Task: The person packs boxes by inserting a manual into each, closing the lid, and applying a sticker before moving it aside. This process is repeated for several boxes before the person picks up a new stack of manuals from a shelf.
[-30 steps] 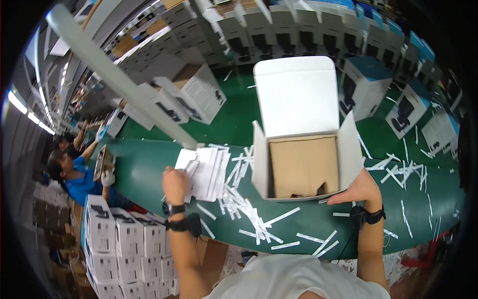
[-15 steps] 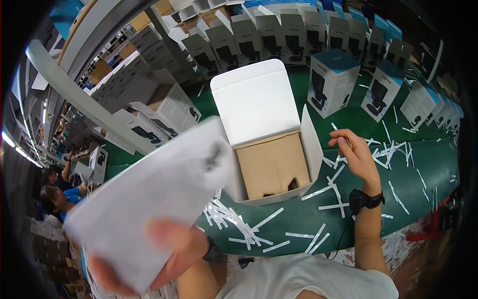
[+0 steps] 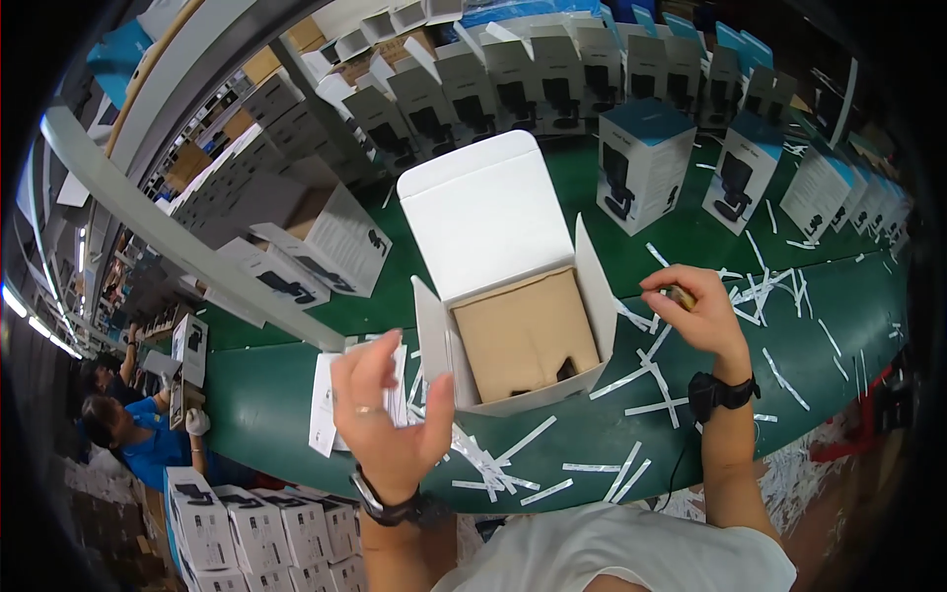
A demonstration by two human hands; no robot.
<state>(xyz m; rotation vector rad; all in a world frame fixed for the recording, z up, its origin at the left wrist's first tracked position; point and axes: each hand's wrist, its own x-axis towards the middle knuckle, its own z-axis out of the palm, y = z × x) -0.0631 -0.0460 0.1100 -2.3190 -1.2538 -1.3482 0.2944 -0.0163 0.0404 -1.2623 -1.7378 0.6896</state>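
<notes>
My left hand (image 3: 390,424) is raised near the table's front edge, its fingers apart and nothing in them. Beneath and behind it lies a pile of white printed papers (image 3: 324,409), partly covered by the hand. An open white box (image 3: 488,212) stands in front of me with its lid flap up. Inside it sits a brown cardboard insert (image 3: 523,331) with a dark cutout at its near edge. To the right of the box, my right hand (image 3: 705,311) is closed on a small yellowish-brown object (image 3: 679,296), mostly hidden by the fingers.
White strips (image 3: 631,464) are scattered over the green table (image 3: 266,395). Blue-topped boxes (image 3: 646,163) stand at the far right, and a row of open grey boxes (image 3: 513,89) lines the back. A metal post (image 3: 187,227) crosses the left. White boxes (image 3: 256,533) are stacked lower left, near a co-worker (image 3: 148,434).
The large white printed item has left my left hand, which is now open and further right. The paper pile and stacked boxes have come into sight. My right hand stays beside the box.
</notes>
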